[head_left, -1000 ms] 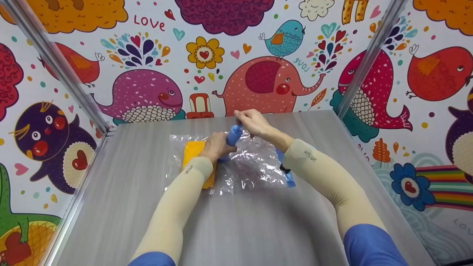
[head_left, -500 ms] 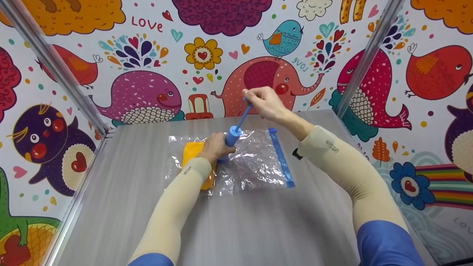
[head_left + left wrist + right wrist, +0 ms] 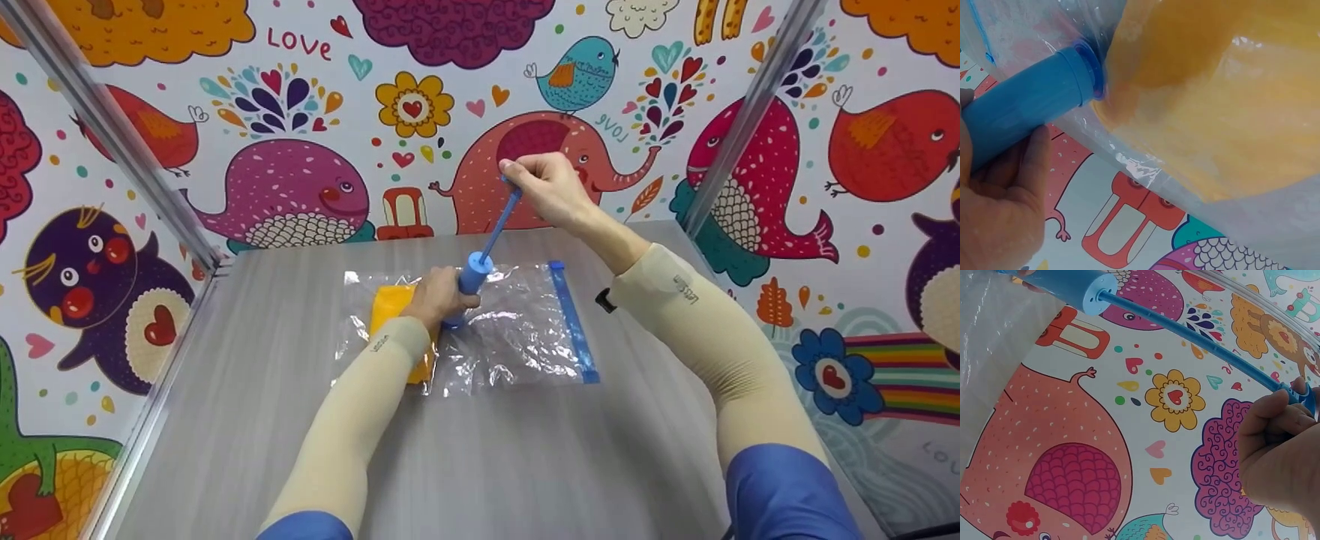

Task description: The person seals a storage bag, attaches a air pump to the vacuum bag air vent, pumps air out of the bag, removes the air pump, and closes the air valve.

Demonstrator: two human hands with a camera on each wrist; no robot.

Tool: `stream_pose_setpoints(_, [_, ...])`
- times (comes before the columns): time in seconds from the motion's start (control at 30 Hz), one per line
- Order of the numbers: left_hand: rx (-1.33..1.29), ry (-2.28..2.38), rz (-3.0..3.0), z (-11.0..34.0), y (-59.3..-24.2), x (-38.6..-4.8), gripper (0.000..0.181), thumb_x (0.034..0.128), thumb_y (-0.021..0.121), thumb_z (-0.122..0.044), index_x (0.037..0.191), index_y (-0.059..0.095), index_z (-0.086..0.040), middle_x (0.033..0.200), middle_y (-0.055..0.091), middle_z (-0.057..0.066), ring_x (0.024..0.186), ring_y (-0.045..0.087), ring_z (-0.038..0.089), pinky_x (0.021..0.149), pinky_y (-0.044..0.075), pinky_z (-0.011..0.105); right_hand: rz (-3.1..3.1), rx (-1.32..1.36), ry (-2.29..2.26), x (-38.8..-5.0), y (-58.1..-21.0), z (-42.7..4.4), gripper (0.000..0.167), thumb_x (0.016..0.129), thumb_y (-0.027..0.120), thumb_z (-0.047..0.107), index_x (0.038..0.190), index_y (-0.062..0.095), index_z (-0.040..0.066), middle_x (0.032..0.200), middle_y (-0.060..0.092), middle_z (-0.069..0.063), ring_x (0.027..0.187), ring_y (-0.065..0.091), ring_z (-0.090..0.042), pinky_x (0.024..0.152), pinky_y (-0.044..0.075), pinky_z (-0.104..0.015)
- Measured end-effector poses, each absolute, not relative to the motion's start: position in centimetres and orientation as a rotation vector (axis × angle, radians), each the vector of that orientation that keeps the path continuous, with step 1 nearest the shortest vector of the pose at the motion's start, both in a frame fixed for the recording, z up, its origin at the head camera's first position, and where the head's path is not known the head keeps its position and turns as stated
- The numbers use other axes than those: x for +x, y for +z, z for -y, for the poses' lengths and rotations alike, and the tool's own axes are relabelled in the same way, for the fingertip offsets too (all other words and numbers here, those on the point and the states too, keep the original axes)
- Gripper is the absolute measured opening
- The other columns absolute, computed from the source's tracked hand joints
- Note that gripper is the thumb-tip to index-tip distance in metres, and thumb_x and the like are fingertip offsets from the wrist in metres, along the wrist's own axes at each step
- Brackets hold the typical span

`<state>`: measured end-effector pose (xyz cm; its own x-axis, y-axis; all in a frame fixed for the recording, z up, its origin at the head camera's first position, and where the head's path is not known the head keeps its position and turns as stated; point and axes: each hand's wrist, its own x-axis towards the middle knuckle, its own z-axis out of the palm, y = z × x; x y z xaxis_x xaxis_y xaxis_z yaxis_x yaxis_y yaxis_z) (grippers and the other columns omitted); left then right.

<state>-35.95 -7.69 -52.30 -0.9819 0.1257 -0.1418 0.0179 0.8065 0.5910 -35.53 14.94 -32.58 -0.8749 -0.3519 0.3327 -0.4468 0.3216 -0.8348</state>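
Note:
A blue hand pump (image 3: 472,275) stands tilted on a clear plastic vacuum bag (image 3: 517,322), its base at the bag's round blue valve (image 3: 1090,68). My left hand (image 3: 437,296) grips the pump's barrel, thumb and fingers around it. Up and to the right, my right hand (image 3: 546,184) pinches the handle at the top of the pump's rod (image 3: 1196,338), which is drawn far out of the barrel. Inside the bag's left part lies a folded yellow cloth (image 3: 391,304), partly hidden by the left hand and sleeve.
The bag's blue zip edge (image 3: 574,322) runs along its right side. A grey table (image 3: 495,457) lies beneath, enclosed by cartoon-printed walls (image 3: 300,187) with metal posts (image 3: 750,112) at the corners. A black strap piece (image 3: 604,300) shows by the right cuff.
My right hand has risen up and to the right, drawing the pump's rod out from nearly fully pushed in. The left hand has stayed on the barrel.

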Motion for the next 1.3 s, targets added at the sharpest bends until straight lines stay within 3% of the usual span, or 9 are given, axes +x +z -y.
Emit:
stream_pose_setpoints(0.37, [0.166,0.898,-2.819,7.9,-52.3,-36.1,0.050,0.0971,0.089,-0.036,0.136,0.074,-0.009,0.133,0.081,0.015,0.124,0.077,0.036,0.120,0.058,0.059,2.527,0.704,1.588,-36.0,-32.8,-14.7,0.045,0.116,0.061,0.043,0.082,0.066,0.015,0.066,0.046,0.007,0.052,0.043,-0.012,0.050,0.037,-0.024])
stream_pose_setpoints(0.53, [0.110,0.931,-2.810,8.0,-52.6,-36.0,0.054,0.0965,0.090,-0.037,0.137,0.073,-0.005,0.132,0.081,0.016,0.122,0.078,0.036,0.120,0.059,0.059,2.510,0.656,1.619,-36.4,-33.0,-14.2,0.044,0.116,0.060,0.042,0.081,0.066,0.016,0.068,0.047,0.006,0.054,0.041,-0.013,0.051,0.035,-0.024])
stream_pose_setpoints(0.73, [0.055,0.995,-2.797,8.3,-52.9,-36.1,0.054,0.0963,0.090,-0.036,0.135,0.073,-0.003,0.130,0.080,0.017,0.119,0.077,0.036,0.118,0.059,0.059,2.484,0.620,1.624,-37.3,-33.8,-13.6,0.048,0.117,0.059,0.040,0.082,0.065,0.008,0.067,0.046,0.007,0.060,0.041,-0.013,0.053,0.034,-0.024])
stream_pose_setpoints(0.9, [0.114,0.948,-2.839,8.4,-52.9,-36.2,0.054,0.0964,0.088,-0.038,0.134,0.074,-0.003,0.128,0.082,0.017,0.116,0.079,0.036,0.114,0.063,0.056,2.521,0.594,1.609,-37.6,-34.9,-13.2,0.048,0.117,0.059,0.040,0.081,0.065,0.009,0.065,0.043,0.008,0.059,0.039,-0.011,0.053,0.031,-0.024])
stream_pose_setpoints(1.03, [0.143,0.945,-2.826,8.4,-52.8,-36.3,0.056,0.0974,0.088,-0.038,0.137,0.073,-0.003,0.131,0.081,0.017,0.119,0.079,0.037,0.116,0.062,0.057,2.621,0.612,1.574,-37.5,-35.9,-12.8,0.046,0.117,0.057,0.044,0.081,0.062,0.016,0.068,0.045,0.008,0.060,0.042,-0.011,0.053,0.039,-0.024])
stream_pose_setpoints(1.2, [0.142,0.973,-2.772,8.4,-52.0,-36.4,0.057,0.0989,0.088,-0.037,0.141,0.070,-0.003,0.137,0.079,0.019,0.126,0.077,0.040,0.121,0.057,0.061,2.692,0.633,1.538,-37.3,-36.2,-12.6,0.046,0.118,0.056,0.044,0.088,0.065,0.009,0.074,0.050,0.007,0.058,0.045,-0.011,0.053,0.047,-0.025])
stream_pose_setpoints(1.3, [0.142,0.973,-2.772,8.5,-51.4,-36.4,0.057,0.0985,0.088,-0.040,0.139,0.071,-0.004,0.136,0.080,0.018,0.126,0.078,0.040,0.120,0.058,0.062,2.667,0.634,1.538,-37.3,-35.9,-12.6,0.043,0.118,0.057,0.042,0.088,0.067,0.012,0.075,0.052,0.006,0.060,0.046,-0.012,0.054,0.047,-0.025])
